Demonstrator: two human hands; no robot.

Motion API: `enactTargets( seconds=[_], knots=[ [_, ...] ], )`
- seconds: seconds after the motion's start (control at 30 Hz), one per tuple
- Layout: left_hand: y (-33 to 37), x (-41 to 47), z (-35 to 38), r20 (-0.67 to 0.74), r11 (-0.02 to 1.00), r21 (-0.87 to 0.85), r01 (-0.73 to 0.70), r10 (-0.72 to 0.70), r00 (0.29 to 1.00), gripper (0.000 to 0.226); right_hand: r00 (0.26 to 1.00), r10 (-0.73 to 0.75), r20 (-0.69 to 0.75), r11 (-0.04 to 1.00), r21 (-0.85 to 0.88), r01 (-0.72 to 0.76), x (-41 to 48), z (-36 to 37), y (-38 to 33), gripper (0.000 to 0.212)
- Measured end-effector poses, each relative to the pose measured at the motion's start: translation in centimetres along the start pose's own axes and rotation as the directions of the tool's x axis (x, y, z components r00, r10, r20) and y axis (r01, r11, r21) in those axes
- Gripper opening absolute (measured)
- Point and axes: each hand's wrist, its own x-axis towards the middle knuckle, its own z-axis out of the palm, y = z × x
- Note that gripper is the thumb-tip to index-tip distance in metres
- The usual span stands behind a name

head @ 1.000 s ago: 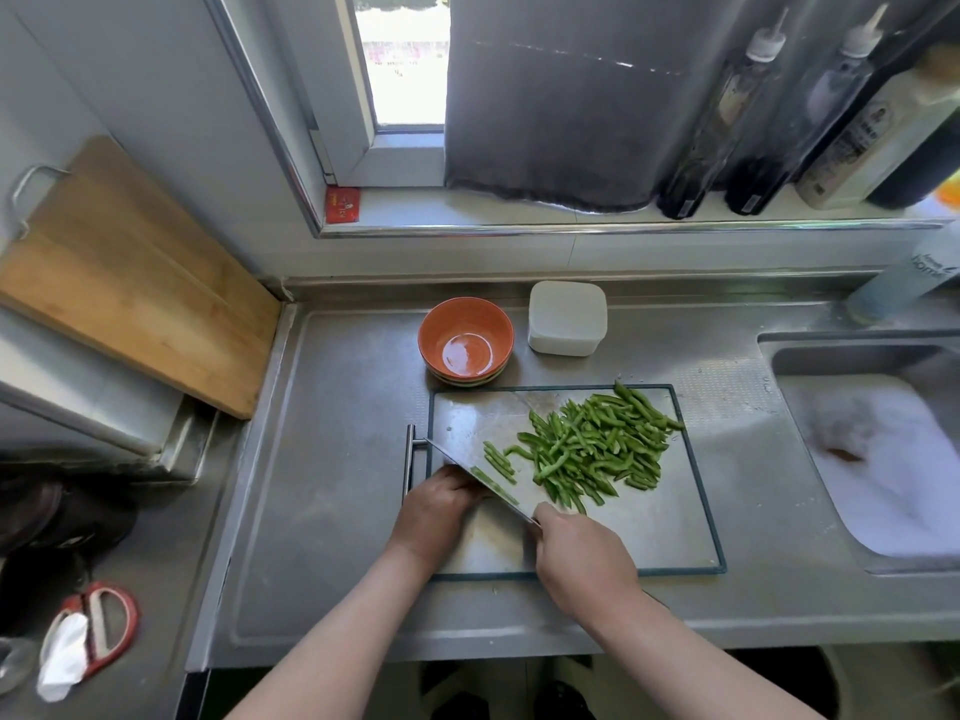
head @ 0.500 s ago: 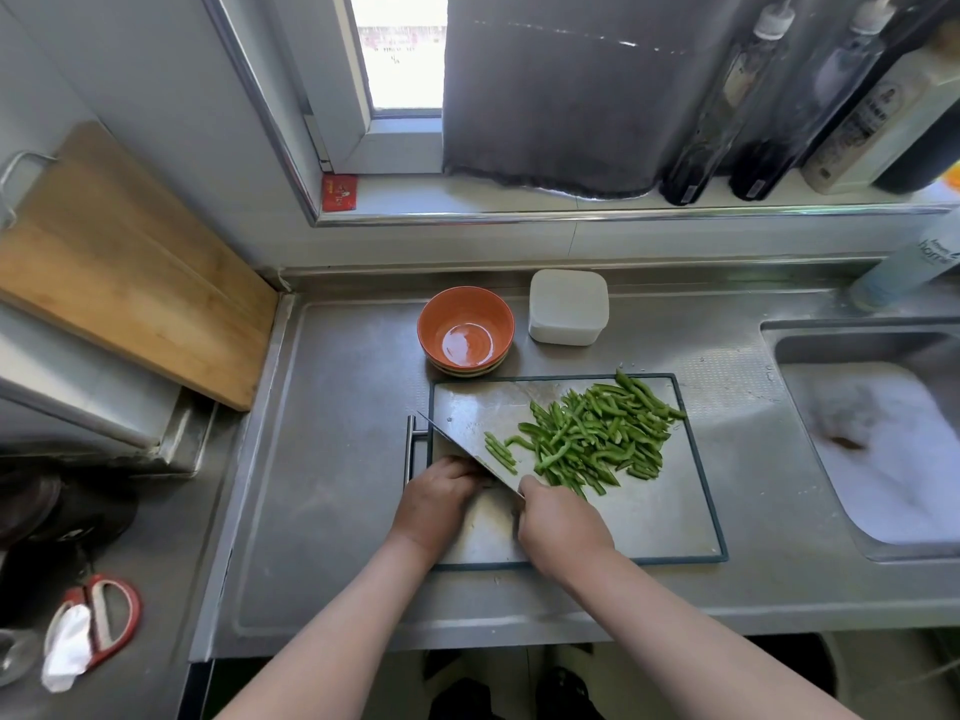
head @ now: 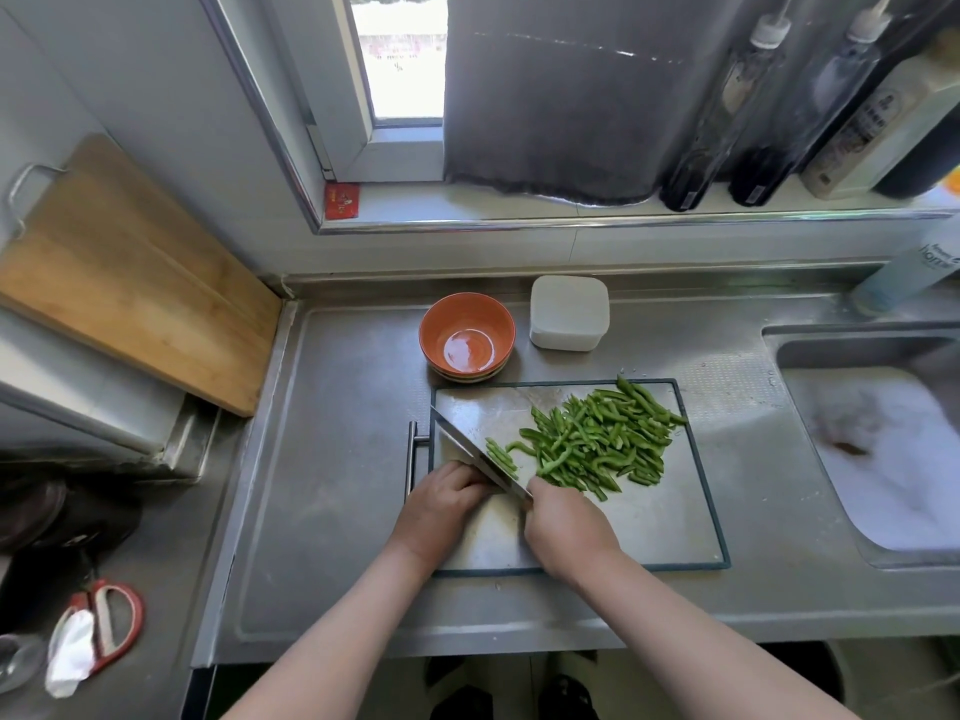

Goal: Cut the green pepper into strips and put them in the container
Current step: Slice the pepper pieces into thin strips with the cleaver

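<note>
Hands work at the near left part of a steel cutting board (head: 654,532) on the steel worktop (head: 332,491): the right hand (head: 563,527) has its grip wrapped tight round the handle of a cleaver (head: 475,449), while the left hand (head: 441,504), fingers curled, presses down just left of the blade; what it holds cannot be seen. A few cut pieces cling to the blade's right face, beside the heap of green pepper strips (head: 597,439) at the board's far right. Since half a second ago the blade has barely shifted. Beyond the board's far edge stand an orange bowl (head: 466,332) and a white container (head: 569,313), lid on. A bottle (head: 904,278) at the far right edge reads "home". Foam fills the sink (head: 883,454).
</note>
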Motion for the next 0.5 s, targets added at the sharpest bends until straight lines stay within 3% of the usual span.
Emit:
enactTargets(
  seconds=[0.17, 0.5],
  knots=[
    [0.4, -0.2, -0.6, -0.008, 0.999, 0.002, 0.041, -0.041, 0.999, 0.029, 0.999, 0.013, -0.050, 1.000, 0.003, -0.013, 0.2, -0.4, 0.9, 0.013],
    [0.4, 0.1, -0.9, -0.039, 0.999, 0.032, 0.034, -0.032, 0.999, 0.027, 0.984, -0.157, -0.088, 0.973, -0.184, 0.139, -2.3, 0.3, -0.5, 0.008]
  ],
)
